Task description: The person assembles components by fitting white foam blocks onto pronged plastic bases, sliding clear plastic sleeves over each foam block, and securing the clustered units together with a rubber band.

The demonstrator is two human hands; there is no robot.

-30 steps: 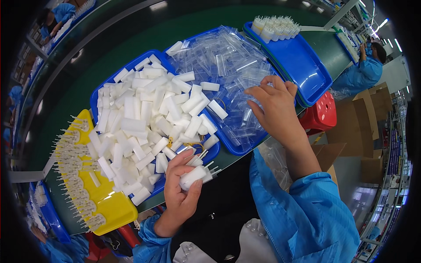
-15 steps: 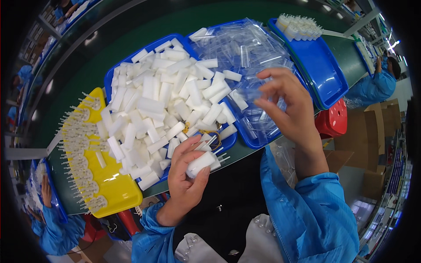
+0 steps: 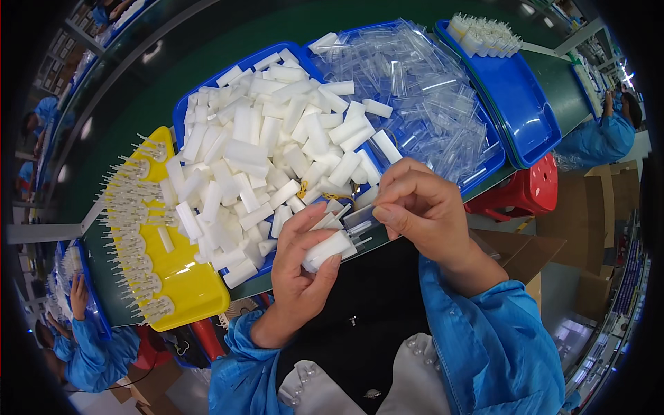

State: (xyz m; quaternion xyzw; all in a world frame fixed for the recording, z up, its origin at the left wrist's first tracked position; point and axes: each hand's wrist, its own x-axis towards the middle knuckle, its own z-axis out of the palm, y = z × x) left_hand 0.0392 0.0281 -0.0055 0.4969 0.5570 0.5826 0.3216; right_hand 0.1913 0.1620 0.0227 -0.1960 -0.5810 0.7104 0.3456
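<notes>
My left hand [image 3: 296,277] is closed around a white foam-like block [image 3: 329,250] with thin pale rods poking out toward the right. My right hand [image 3: 432,218] has its thumb and fingers pinched on a thin clear plastic piece [image 3: 358,216], just above the rod ends. Beyond both hands lies a heap of white blocks [image 3: 245,131] in a blue tray [image 3: 178,114]. To its right, clear plastic pieces [image 3: 422,90] fill another blue tray [image 3: 494,155]. Yellow rubber bands [image 3: 303,188] lie among the nearest blocks.
On the left, a yellow tray [image 3: 187,294] bears rows of white pieces with rods [image 3: 135,235]. At right, a blue tray [image 3: 519,104] holds grouped white pieces [image 3: 484,34]. A red stool [image 3: 532,187] and cardboard [image 3: 577,221] stand beside the table. Co-workers in blue sit at both sides.
My right hand has come down and left from the clear pile to my left hand, a clear piece in its pinch. My left hand still holds the white block. The view has shifted slightly.
</notes>
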